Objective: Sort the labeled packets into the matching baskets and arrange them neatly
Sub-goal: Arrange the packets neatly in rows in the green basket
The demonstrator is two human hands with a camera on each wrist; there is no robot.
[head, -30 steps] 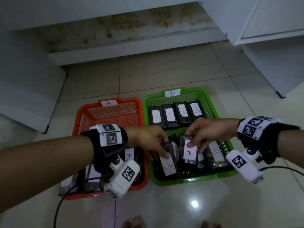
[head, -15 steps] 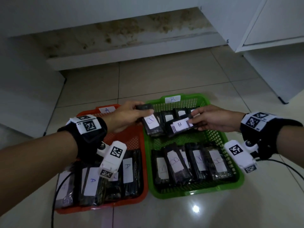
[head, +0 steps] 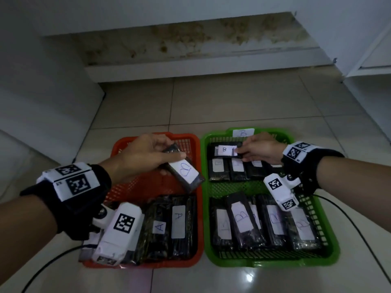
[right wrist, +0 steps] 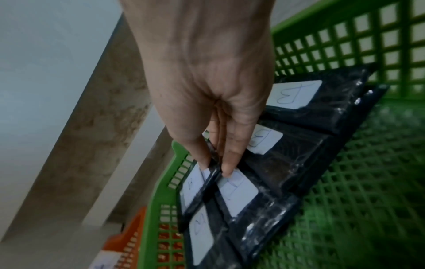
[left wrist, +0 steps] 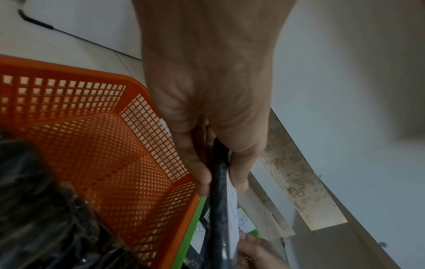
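My left hand (head: 172, 162) grips a black packet with a B label (head: 186, 172) and holds it tilted over the far right of the orange basket (head: 148, 187), beside the green basket (head: 232, 188). In the left wrist view the thumb and fingers (left wrist: 202, 182) pinch the packet's edge (left wrist: 219, 209). My right hand (head: 241, 154) pinches another black packet labelled B (head: 225, 150) at the far end of the green basket, on top of the far row. The right wrist view shows that packet (right wrist: 197, 189) held on edge between thumb and fingers (right wrist: 227, 163).
Packets labelled A (head: 169, 225) fill the near end of the orange basket. Rows of B packets (head: 264, 223) lie at the near and far ends of the green basket. Wrist cables (head: 349, 218) trail on the tiled floor. White cabinets stand left and right, a stained step behind.
My left hand has carried its packet from the green basket's far left corner to above the orange basket. My right hand has moved its B packet farther back in the green basket.
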